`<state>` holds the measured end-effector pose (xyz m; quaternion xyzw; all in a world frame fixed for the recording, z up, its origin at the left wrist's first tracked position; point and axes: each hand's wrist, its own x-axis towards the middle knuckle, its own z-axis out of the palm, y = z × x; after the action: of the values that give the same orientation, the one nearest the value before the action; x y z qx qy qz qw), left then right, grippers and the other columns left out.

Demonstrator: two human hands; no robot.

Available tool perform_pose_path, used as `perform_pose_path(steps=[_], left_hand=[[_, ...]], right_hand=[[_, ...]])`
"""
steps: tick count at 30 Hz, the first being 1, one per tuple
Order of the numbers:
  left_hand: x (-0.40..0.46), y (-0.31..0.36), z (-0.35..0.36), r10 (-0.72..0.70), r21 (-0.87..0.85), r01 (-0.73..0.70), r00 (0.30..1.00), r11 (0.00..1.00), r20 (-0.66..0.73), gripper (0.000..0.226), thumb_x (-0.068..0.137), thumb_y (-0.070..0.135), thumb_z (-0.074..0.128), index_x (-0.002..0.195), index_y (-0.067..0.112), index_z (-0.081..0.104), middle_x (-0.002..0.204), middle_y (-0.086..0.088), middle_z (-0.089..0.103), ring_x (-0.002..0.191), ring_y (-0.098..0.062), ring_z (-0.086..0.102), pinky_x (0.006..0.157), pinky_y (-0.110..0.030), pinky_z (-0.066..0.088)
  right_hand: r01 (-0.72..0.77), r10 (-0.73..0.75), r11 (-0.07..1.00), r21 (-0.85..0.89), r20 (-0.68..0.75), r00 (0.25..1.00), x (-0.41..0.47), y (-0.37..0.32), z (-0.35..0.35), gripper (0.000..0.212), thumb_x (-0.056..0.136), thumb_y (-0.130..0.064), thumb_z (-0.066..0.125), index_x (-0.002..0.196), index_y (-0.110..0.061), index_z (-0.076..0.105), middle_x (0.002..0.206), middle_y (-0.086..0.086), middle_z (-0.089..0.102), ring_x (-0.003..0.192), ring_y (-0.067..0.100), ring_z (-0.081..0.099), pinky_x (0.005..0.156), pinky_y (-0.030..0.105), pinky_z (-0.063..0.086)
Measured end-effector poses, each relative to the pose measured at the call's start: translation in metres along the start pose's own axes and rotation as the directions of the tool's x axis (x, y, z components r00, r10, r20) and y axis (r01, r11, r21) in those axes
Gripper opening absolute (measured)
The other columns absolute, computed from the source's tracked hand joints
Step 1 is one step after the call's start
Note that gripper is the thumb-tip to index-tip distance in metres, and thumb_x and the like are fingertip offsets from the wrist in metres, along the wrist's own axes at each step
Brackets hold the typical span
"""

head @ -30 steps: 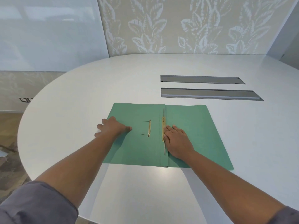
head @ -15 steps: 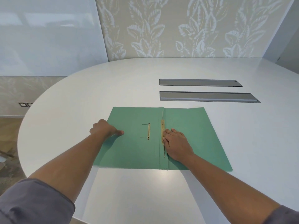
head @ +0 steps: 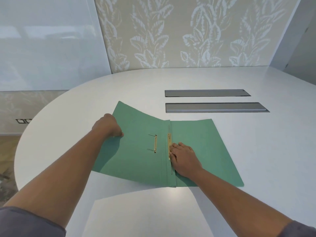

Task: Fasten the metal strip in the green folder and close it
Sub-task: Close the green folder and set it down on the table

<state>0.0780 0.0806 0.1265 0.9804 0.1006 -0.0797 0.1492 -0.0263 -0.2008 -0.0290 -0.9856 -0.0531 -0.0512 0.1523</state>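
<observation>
A green folder [head: 212, 147] lies open on the white table [head: 256, 151]. My left hand [head: 107, 125] grips the outer edge of the left cover [head: 136, 151], which is lifted off the table and tilted up. A brass fastener [head: 155, 142] with thin prongs sits on that cover's inner face. Along the spine runs the gold metal strip [head: 169, 144]. My right hand [head: 185, 159] rests flat on the right half, its fingertips pressing the strip's lower part.
Two grey recessed cable slots [head: 206, 93] [head: 216, 107] lie in the table beyond the folder. The table's curved edge [head: 20, 147] drops to the floor on the left. A leaf-patterned wall stands behind.
My left hand slid to the left cover's outer edge, gripped it and raised it off the table. My right hand has stayed on the strip.
</observation>
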Motion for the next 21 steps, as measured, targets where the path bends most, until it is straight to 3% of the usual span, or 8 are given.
perform_pose_path(steps=[3, 5, 11, 14, 15, 18, 19, 21], left_hand=[[-0.007, 0.018, -0.026, 0.111, 0.055, -0.109, 0.993, 0.993, -0.027, 0.026, 0.079, 0.013, 0.069, 0.098, 0.002, 0.056, 0.097, -0.014, 0.064, 0.085, -0.033, 0.063, 0.066, -0.032, 0.049], [-0.014, 0.029, -0.041, 0.194, 0.033, -0.193, 0.98, 0.981, -0.041, 0.007, 0.082, 0.006, 0.06, 0.086, 0.001, 0.058, 0.091, -0.017, 0.063, 0.074, -0.031, 0.06, 0.058, -0.028, 0.044], [-0.036, 0.067, -0.061, 0.345, -0.367, -0.303, 0.937, 0.879, 0.053, 0.018, 0.087, -0.004, 0.046, 0.086, -0.001, 0.064, 0.078, -0.013, 0.067, 0.055, -0.023, 0.067, 0.04, -0.023, 0.049], [-0.047, 0.086, -0.059, 0.361, -0.556, -0.242, 0.926, 0.795, 0.114, 0.017, 0.093, 0.001, 0.047, 0.093, 0.004, 0.063, 0.079, -0.009, 0.073, 0.052, -0.016, 0.072, 0.042, -0.025, 0.054], [-0.05, 0.091, -0.056, 0.363, -0.608, -0.21, 0.921, 0.765, 0.138, 0.017, 0.096, 0.007, 0.047, 0.095, 0.005, 0.064, 0.08, -0.01, 0.075, 0.057, -0.019, 0.074, 0.045, -0.027, 0.056], [-0.057, 0.101, -0.044, 0.44, -0.697, -0.161, 0.865, 0.698, 0.241, 0.041, 0.099, 0.043, 0.047, 0.103, 0.01, 0.071, 0.104, -0.015, 0.077, 0.094, -0.04, 0.074, 0.067, -0.039, 0.064], [-0.059, 0.104, -0.04, 0.472, -0.712, -0.151, 0.837, 0.686, 0.277, 0.056, 0.094, 0.061, 0.047, 0.107, 0.013, 0.073, 0.109, -0.015, 0.076, 0.1, -0.043, 0.072, 0.073, -0.042, 0.064], [-0.062, 0.11, -0.03, 0.504, -0.725, -0.121, 0.795, 0.678, 0.338, 0.09, 0.074, 0.091, 0.04, 0.116, 0.018, 0.071, 0.115, -0.012, 0.074, 0.093, -0.042, 0.074, 0.075, -0.043, 0.063]], right_hand=[[-0.001, 0.001, 1.0, -0.003, -0.003, 1.0, 0.001, 0.0, 0.0, 0.05, 0.105, -0.036, 0.031, 0.149, -0.021, 0.049, 0.158, 0.0, 0.047, 0.149, 0.028, 0.034, 0.121, 0.042, 0.023], [-0.005, 0.005, 1.0, 0.004, -0.005, 1.0, 0.001, -0.001, -0.001, 0.049, 0.106, -0.036, 0.032, 0.149, -0.022, 0.049, 0.159, -0.001, 0.046, 0.15, 0.027, 0.033, 0.121, 0.041, 0.022], [0.023, -0.023, 0.996, 0.089, 0.003, 1.0, 0.001, -0.002, -0.008, 0.043, 0.105, -0.035, 0.039, 0.141, -0.021, 0.058, 0.151, 0.001, 0.055, 0.143, 0.027, 0.041, 0.121, 0.041, 0.027], [0.029, -0.03, 0.973, 0.228, 0.001, 1.0, 0.002, -0.003, -0.017, 0.033, 0.102, -0.032, 0.048, 0.119, -0.013, 0.069, 0.117, 0.002, 0.071, 0.11, 0.025, 0.057, 0.102, 0.044, 0.045], [-0.009, 0.008, 0.948, 0.317, 0.005, 1.0, 0.001, -0.003, -0.019, 0.032, 0.102, -0.033, 0.051, 0.119, -0.013, 0.069, 0.115, -0.001, 0.07, 0.106, 0.022, 0.058, 0.098, 0.042, 0.047], [-0.183, 0.178, 0.709, 0.681, 0.079, 0.981, 0.0, 0.002, -0.036, 0.039, 0.101, -0.041, 0.056, 0.131, -0.017, 0.065, 0.128, -0.007, 0.066, 0.116, 0.017, 0.062, 0.097, 0.035, 0.05], [-0.222, 0.224, 0.576, 0.787, 0.109, 0.968, 0.0, 0.005, -0.043, 0.04, 0.099, -0.045, 0.058, 0.129, -0.019, 0.066, 0.128, -0.004, 0.068, 0.118, 0.018, 0.063, 0.09, 0.031, 0.052], [-0.261, 0.281, 0.32, 0.911, 0.172, 0.944, 0.0, 0.011, -0.062, 0.042, 0.093, -0.055, 0.06, 0.121, -0.024, 0.068, 0.123, -0.002, 0.071, 0.113, 0.018, 0.067, 0.08, 0.029, 0.054]])
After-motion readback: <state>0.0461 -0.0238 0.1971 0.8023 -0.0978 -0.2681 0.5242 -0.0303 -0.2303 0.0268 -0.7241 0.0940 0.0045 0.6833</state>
